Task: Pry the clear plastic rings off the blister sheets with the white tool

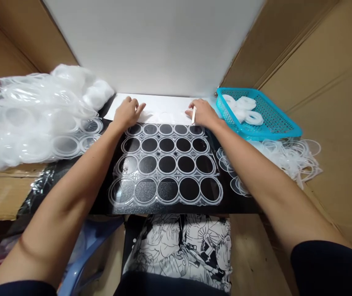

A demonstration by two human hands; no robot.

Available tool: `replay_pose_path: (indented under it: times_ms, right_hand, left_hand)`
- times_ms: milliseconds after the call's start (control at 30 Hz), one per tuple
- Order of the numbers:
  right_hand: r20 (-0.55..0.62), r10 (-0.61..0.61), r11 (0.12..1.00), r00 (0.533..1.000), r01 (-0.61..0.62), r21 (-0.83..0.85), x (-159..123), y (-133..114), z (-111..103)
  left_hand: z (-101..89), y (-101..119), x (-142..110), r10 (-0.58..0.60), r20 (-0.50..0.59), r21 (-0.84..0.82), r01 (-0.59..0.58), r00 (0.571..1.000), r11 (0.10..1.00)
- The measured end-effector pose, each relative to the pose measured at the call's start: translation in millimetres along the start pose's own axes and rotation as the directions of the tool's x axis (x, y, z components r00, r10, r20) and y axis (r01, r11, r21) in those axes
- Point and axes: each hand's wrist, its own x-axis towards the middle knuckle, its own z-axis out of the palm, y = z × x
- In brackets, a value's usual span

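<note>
A clear plastic sheet of joined rings (167, 155) lies flat on the black tabletop in front of me, in several rows. At its far left corner, my left hand (128, 112) rests on the white board (166, 105), thumb and fingers apart, with nothing visible in it. My right hand (205, 112) is at the far right corner. It holds a short, flat whitish stick (193, 115) upright between its fingers. Something thin and clear lies on the board between my hands, too faint to make out.
A heap of clear ring sheets (37, 115) is piled on the left. At the right stands a blue basket (274, 113) with white ring bundles (252, 118) in it. Loose clear rings (283, 158) lie before the basket. Cardboard walls (323, 82) flank the table.
</note>
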Motion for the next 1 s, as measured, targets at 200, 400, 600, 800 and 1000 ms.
replay_pose_path:
  times_ms: [200,400,600,800,1000]
  right_hand:
    - [0.051,-0.199,0.913,0.979,0.166,0.373,-79,-60,-46]
    - [0.243,-0.356,0.815,0.902,0.172,0.553,-182,-103,-53]
    - [0.176,-0.086,0.794,0.981,-0.039,0.607,-203,-76,-41]
    - [0.171,-0.127,0.733,0.977,-0.024,0.68,-210,-68,-36]
    - [0.166,-0.013,0.688,0.986,-0.112,0.717,-215,-72,-27]
  left_hand:
    - [-50.0,13,-99,0.07,0.069,-0.09,-0.063,0.995,0.994]
    - [-48.3,73,-280,0.103,-0.147,-0.281,-0.142,0.984,0.949]
    - [-8.9,152,-316,0.397,-0.096,-0.313,-0.406,0.913,0.858]
    - [14.1,169,-303,0.341,-0.078,-0.218,-0.349,0.937,0.911]
    - [18.7,172,-302,0.316,-0.02,-0.133,-0.316,0.949,0.939]
